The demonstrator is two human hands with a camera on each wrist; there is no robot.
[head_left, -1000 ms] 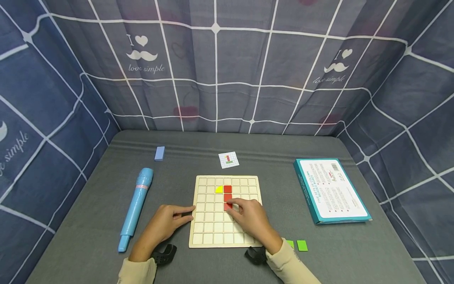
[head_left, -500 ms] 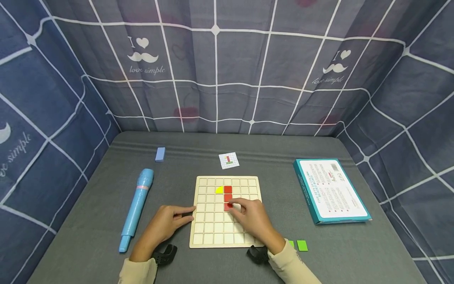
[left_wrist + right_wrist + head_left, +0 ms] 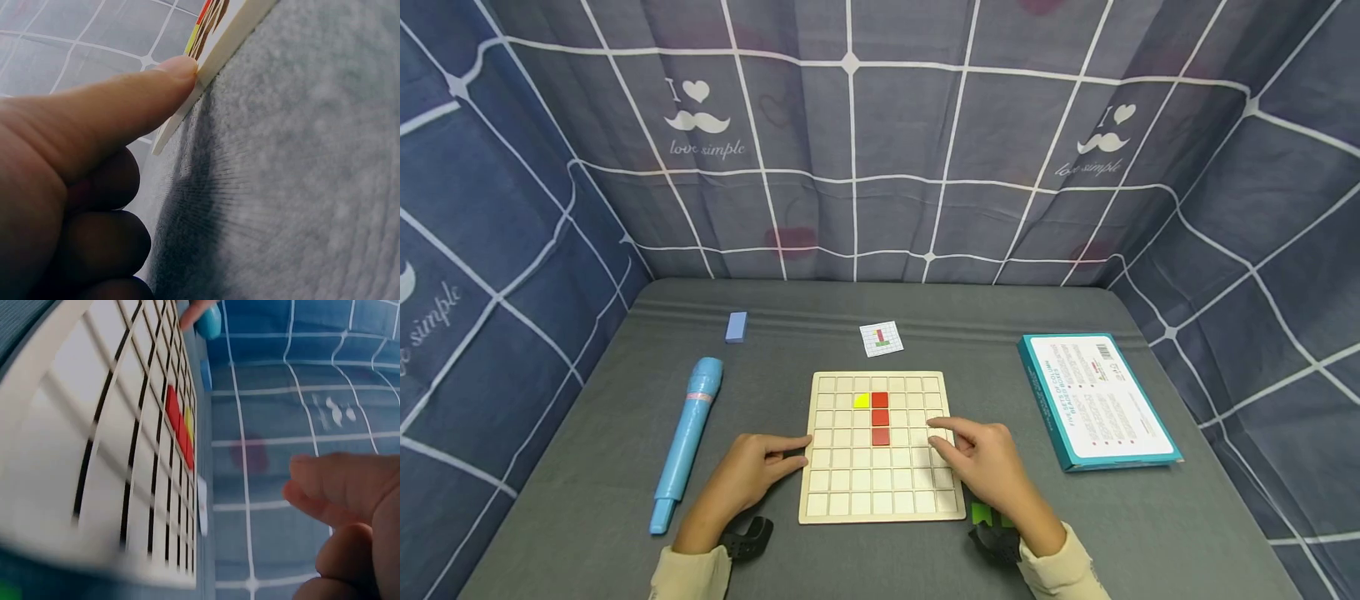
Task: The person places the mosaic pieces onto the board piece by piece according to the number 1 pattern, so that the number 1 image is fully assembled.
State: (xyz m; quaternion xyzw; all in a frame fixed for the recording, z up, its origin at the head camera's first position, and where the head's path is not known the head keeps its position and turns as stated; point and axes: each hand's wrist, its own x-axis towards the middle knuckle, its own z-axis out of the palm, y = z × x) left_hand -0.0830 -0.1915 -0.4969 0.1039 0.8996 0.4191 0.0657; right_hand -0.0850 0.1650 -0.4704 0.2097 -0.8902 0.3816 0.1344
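Right hand [image 3: 988, 460], loosely parted, empty, could jolt the square pale-wood grid board [image 3: 842, 481]; left hand [image 3: 751, 468], unclasped, touches its left edge.

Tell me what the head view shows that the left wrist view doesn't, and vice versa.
Only the head view: the right hand, small card, teal box, blue tube, green tiles.
Only the left wrist view: folded fingers below the outstretched digit.
Both: the left hand, board, yellow tile, some red, curtain.
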